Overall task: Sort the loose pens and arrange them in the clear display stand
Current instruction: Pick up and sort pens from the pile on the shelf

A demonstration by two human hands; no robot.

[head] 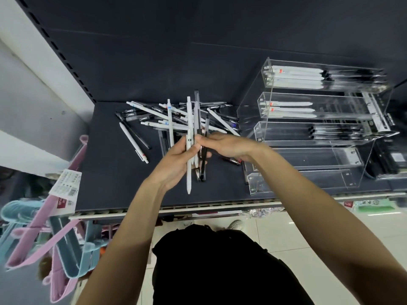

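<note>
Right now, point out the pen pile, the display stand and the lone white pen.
pen pile (176, 116), head view, a white barrel mid-heap
display stand (248, 102), head view, left clear wall
lone white pen (133, 142), head view, mid-barrel

You can't read any text here: the print on the hanging tag (65, 187), the small marks on the pens (176, 119) and the packet (374, 205) below the shelf is too blurred.

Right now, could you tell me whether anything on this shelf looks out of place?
Yes: white and black pens lie crisscrossed in a loose heap on the dark shelf, left of the clear acrylic display stand, whose lower trays look empty.
</note>
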